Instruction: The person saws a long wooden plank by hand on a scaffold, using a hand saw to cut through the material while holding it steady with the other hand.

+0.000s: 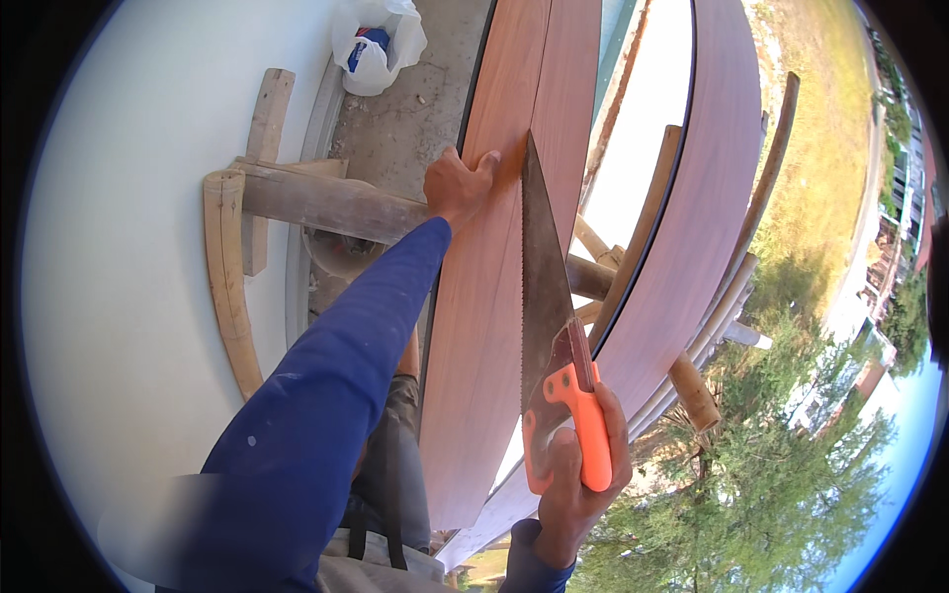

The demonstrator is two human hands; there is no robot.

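Reddish plank (474,326) is lying mid-scene, sawing likely unfinished, dark line (543,64) running far past the saw (546,262), cut or seam unclear; right hand (575,509) is wrapping its handle (590,435), left hand (460,188) resting plank-left, closure untellable

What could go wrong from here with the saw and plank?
Cut hand: the toothed edge of the saw faces the left hand, whose thumb points toward the blade; a slip of the right hand might catch it.
Shifting: the plank lies across a round pole, with no clamp visible, so it could rock.
Scratches: the blade lies over the plank's face and might mark it if dragged.
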